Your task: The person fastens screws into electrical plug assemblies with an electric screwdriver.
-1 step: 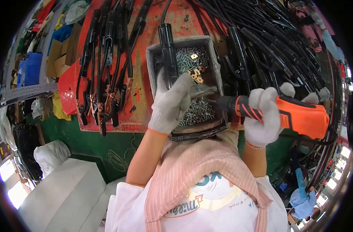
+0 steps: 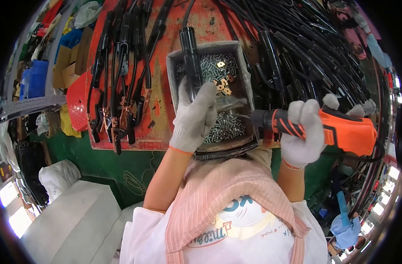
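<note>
A black cylindrical handle, with a cable from its far end, is gripped by my gloved left hand over an open box. The handle's near end is hidden in my fingers. My gloved right hand is wrapped round an orange and black power screwdriver. The screwdriver points left, its nose at the box's right wall and apart from the handle. Inside the box lie small screws and several copper-coloured square pieces. A clear plastic bag lies between the screw heaps.
Black cabled handles with copper ends lie on the left of the worn red table. More black handles are piled at the right. A white block stands at the lower left. Another person is at the lower right.
My right hand has moved slightly right with the screwdriver, whose nose is a little farther from the left hand. The left hand and the handle have barely moved.
</note>
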The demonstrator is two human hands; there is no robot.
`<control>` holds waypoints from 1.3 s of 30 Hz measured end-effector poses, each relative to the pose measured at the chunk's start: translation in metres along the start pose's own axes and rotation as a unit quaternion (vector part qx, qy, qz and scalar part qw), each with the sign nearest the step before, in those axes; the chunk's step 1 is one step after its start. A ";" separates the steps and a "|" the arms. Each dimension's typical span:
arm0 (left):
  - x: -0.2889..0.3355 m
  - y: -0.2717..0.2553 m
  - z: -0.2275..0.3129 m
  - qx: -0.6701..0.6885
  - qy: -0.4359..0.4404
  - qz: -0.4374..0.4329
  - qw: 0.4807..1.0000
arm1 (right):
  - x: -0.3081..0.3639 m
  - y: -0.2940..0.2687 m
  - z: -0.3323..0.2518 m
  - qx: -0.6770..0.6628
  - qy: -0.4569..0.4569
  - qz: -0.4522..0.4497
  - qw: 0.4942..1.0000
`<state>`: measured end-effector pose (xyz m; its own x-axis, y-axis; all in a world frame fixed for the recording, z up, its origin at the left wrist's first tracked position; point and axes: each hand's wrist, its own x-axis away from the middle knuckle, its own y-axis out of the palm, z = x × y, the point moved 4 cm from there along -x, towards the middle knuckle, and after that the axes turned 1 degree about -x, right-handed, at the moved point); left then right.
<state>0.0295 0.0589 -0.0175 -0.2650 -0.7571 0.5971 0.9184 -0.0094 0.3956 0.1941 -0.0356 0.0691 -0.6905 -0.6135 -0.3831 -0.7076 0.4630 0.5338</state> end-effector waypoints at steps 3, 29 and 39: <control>-0.008 -0.012 -0.014 0.012 -0.021 -0.036 0.999 | -0.007 -0.022 -0.007 0.010 0.030 0.031 0.999; 0.000 -0.011 -0.003 -0.025 0.046 -0.066 0.996 | -0.010 0.034 0.013 -0.081 0.096 0.051 0.991; -0.003 -0.013 -0.007 0.009 0.033 -0.034 0.999 | 0.024 0.023 0.011 -0.007 -0.041 -0.138 0.990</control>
<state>0.0205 0.0570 -0.0293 -0.3054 -0.7969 0.5212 0.8933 -0.0503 0.4465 0.1598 -0.0329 0.0641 -0.4815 -0.6613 -0.5752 -0.8691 0.2756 0.4107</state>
